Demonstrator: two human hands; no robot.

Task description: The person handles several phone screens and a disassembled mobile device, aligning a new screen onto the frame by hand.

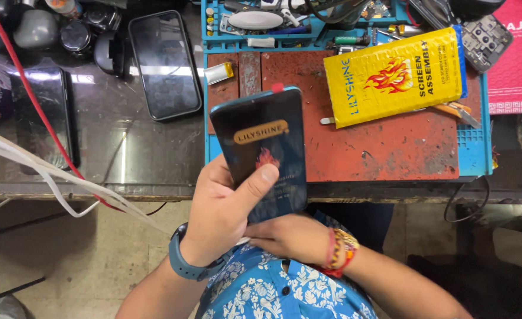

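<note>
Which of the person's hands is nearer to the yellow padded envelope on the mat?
Left. The left hand holds the dark phone screen up, just lower-left of the yellow envelope. The right hand sits lower, below the bench edge.

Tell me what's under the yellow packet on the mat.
The yellow packet lies on the red mat. An orange-handled tool and a white tip stick out from beneath it; the rest is covered.
</note>
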